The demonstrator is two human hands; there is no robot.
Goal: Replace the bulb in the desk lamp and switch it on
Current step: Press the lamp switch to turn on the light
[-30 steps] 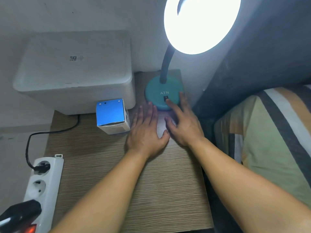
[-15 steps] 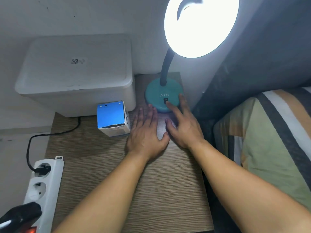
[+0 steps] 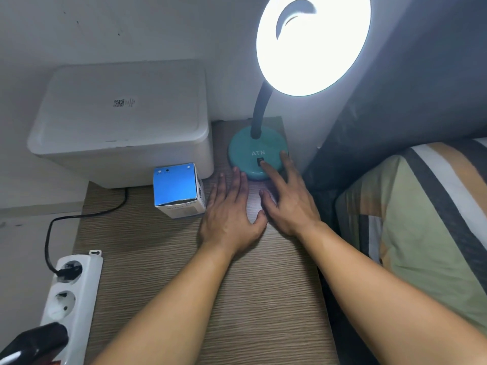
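Observation:
The desk lamp's teal round base [image 3: 247, 146] stands at the back of the wooden table, its dark gooseneck rising to a brightly lit head [image 3: 313, 43]. My right hand [image 3: 287, 201] lies beside the base with the index fingertip on the small black switch [image 3: 260, 161]. My left hand [image 3: 232, 214] rests flat on the table, fingers apart, holding nothing, its fingertips just short of the base. A blue and white bulb box [image 3: 179, 191] stands left of my left hand.
A white lidded plastic bin [image 3: 123, 122] fills the back left. A white power strip [image 3: 71, 288] with a black cord plugged in lies at the table's left edge, a dark plug at its near end. A striped pillow [image 3: 421, 227] and dark headboard are on the right.
Both hands stay in place, the right index finger still on the switch. The lamp is lit in all frames. Only the camera view has shifted slightly.

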